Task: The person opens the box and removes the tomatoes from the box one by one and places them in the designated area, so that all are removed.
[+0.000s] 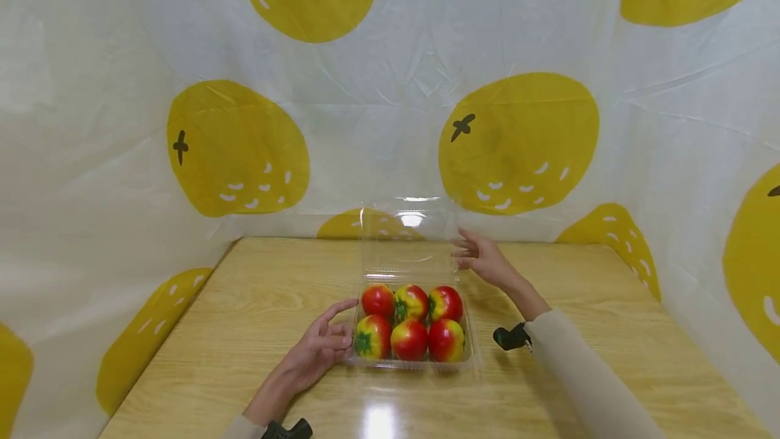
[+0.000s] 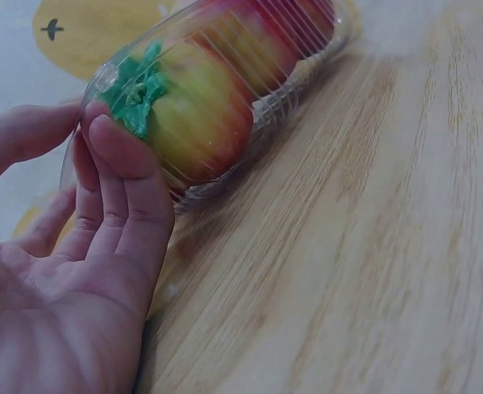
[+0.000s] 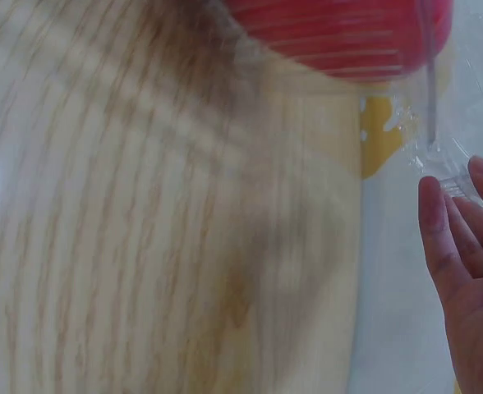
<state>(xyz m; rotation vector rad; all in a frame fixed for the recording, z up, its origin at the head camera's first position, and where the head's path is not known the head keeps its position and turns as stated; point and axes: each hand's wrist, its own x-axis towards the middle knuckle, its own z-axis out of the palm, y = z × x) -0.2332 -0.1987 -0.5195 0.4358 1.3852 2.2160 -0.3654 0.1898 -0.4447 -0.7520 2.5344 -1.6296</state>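
Observation:
In the head view a clear plastic clamshell box (image 1: 420, 364) stands on the table with its lid (image 1: 408, 236) raised at the back. Two rows of glossy red-and-yellow, apple-like fruit (image 1: 409, 339) fill its base. My left hand (image 1: 317, 351) is at the left wall, fingertips touching it; in the left wrist view those fingers (image 2: 114, 189) lie against the end wall, beside a fruit with a green leafy top (image 2: 200, 115). My right hand (image 1: 481, 259) is at the lid's right edge, its fingers extended. The right wrist view shows its fingertips (image 3: 430, 197) close to the clear plastic.
The wooden table (image 1: 244, 330) runs back to a pale hanging cloth (image 1: 378, 120) printed with large yellow fruit, which also closes off both sides. A dark wrist device (image 1: 512, 337) sits at the right sleeve, another (image 1: 289, 429) at the left.

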